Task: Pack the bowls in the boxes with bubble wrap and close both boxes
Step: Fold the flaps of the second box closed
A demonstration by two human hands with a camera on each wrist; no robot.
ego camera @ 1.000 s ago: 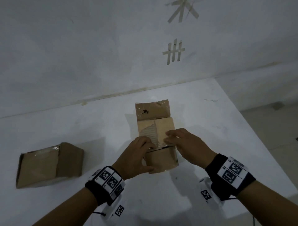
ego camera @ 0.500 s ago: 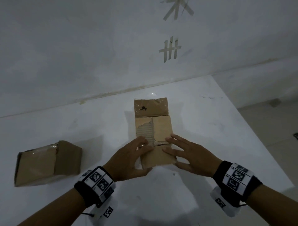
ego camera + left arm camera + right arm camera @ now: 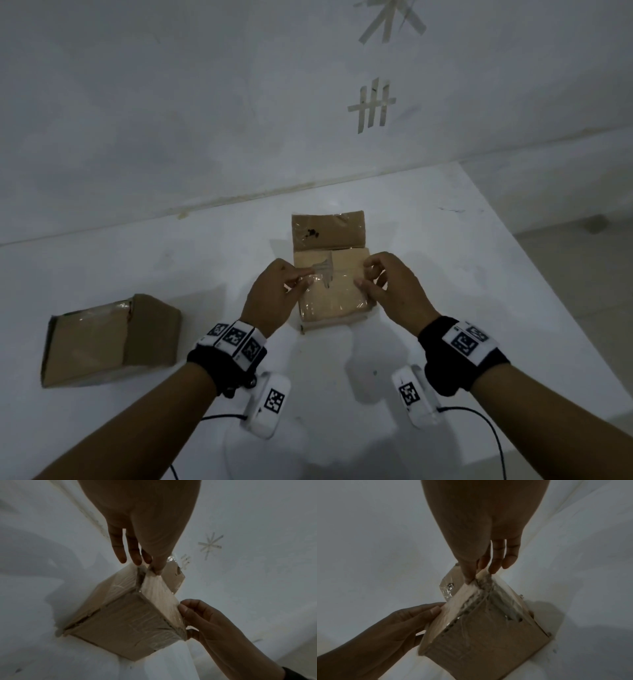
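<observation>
Here the small cardboard box [image 3: 334, 291] stands on the white counter [image 3: 445, 274] near its middle, with its far flap [image 3: 328, 230] folded back and lying open toward the wall [image 3: 171, 102]. Both hands work at the near flap [image 3: 159, 595], which is glossy with clear tape. The left hand [image 3: 270, 298] pinches the left edge of that flap between thumb and fingertips; its wrist view shows the thumb [image 3: 158, 562] pressed onto the flap's corner while the other fingers [image 3: 120, 553] hang straight beside it. The right hand [image 3: 394, 291] pinches the opposite edge in the same way; in its wrist view the thumb [image 3: 468, 573] and a fingertip [image 3: 494, 566] close on the flap's top corner, with a strip of clear tape [image 3: 498, 599] stretched over the box's upper side below them. The flap is raised, held tilted over the opening between the two hands. What lies inside the box cannot be seen. A second cardboard box [image 3: 109, 339] lies well apart at the left of the counter, tipped onto its side, its taped face turned up. Strips of tape [image 3: 373, 106] are stuck on the wall behind, and marker-printed bands sit on both wrists
</observation>
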